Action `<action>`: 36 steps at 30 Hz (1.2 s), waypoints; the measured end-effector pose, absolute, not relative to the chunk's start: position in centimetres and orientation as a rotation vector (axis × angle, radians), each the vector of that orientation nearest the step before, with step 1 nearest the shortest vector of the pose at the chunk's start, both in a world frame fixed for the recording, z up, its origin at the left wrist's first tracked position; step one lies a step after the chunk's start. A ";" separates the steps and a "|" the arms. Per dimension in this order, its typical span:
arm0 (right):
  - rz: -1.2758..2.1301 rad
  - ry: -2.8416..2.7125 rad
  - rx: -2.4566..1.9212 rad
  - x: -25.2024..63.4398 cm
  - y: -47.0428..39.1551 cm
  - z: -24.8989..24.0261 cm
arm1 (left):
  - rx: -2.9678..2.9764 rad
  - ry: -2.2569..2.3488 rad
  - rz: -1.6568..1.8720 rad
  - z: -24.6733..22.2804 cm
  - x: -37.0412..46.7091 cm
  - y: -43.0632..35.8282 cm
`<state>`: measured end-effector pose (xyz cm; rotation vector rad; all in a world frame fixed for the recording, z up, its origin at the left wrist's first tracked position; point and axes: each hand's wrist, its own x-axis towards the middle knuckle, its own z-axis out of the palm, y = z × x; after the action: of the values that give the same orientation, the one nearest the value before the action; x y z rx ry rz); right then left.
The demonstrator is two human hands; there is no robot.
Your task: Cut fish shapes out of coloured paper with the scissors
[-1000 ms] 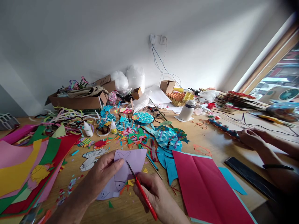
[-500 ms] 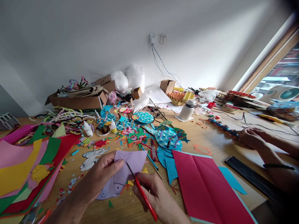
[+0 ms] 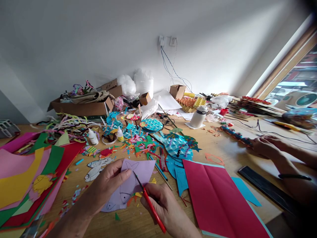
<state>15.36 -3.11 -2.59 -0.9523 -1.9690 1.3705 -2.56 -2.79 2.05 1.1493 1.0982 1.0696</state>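
Purple paper (image 3: 147,168) is lying between six and seven o'clock, thin and smooth, with a pencil-like fish outline, its forked tail pointing to twelve. The wooden surface (image 3: 206,142) is stretching across the view, smooth and pale brown. At eight o'clock, a fanned stack of coloured sheets (image 3: 15,181) is showing curved, overlapping edges. A creased red sheet (image 3: 218,198) is lying flat between four and five. An open cardboard box (image 3: 81,108) is sitting near nine, heaped with soft material. The left hand (image 3: 112,178) is pinching the purple paper, thumb on top. The right hand (image 3: 163,201) is gripping the red-handled scissors (image 3: 154,210), their slim dark blades reaching onto the sheet beside the fish outline; the sheet appears to be undergoing cutting, though the cut line is hard to make out. Just past three, another person's hands (image 3: 266,147) are touching a row of dark, rounded pieces (image 3: 238,136). A white flask (image 3: 198,117) is standing at three. Small jagged scraps (image 3: 146,145) are scattering colour near seven.
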 end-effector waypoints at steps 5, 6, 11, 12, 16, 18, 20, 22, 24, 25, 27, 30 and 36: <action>1.314 -2.009 -0.946 15.3 -3.0 -2.5 | 1.166 1.139 1.076 2.0 -2.9 -2.4; 1.322 -2.000 -0.947 15.3 -3.0 -2.5 | 1.143 1.142 1.087 2.0 -2.8 -2.4; 1.629 -1.759 -0.919 14.8 -3.0 -3.2 | 0.968 1.134 1.161 2.1 -2.1 -2.5; 1.701 -1.686 -0.902 14.6 -3.1 -3.4 | 0.924 1.117 1.175 2.1 -2.0 -2.5; 1.854 -1.484 -0.873 13.6 -3.4 -3.8 | 0.773 1.026 1.244 1.8 -1.4 -2.4; 1.864 -1.426 -0.869 13.2 -3.5 -4.1 | 0.750 0.998 1.277 1.6 -1.1 -2.4; 1.854 -1.379 -0.864 12.8 -3.7 -4.4 | 0.747 0.986 1.304 1.3 -0.9 -2.5; 1.834 -1.355 -0.858 12.5 -3.8 -4.6 | 0.741 0.982 1.318 1.0 -0.6 -2.6; 1.806 -1.350 -0.855 12.2 -3.9 -4.8 | 0.741 0.971 1.327 0.7 -0.3 -2.7; 1.788 -1.350 -0.853 12.1 -3.9 -4.8 | 0.742 0.963 1.326 0.6 -0.1 -2.6; 1.766 -1.343 -0.847 12.1 -4.0 -4.7 | 0.750 0.949 1.322 0.5 0.2 -2.6; 1.772 -1.340 -0.844 12.3 -4.0 -4.6 | 0.740 0.945 1.302 0.5 0.3 -2.4; 1.831 -1.347 -0.741 13.2 -3.3 -5.2 | 0.637 0.965 1.232 0.8 -0.4 -2.3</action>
<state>13.17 -3.28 -5.17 -0.7408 -1.3469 1.8306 -0.39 -2.26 0.82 0.6369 0.9653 1.2320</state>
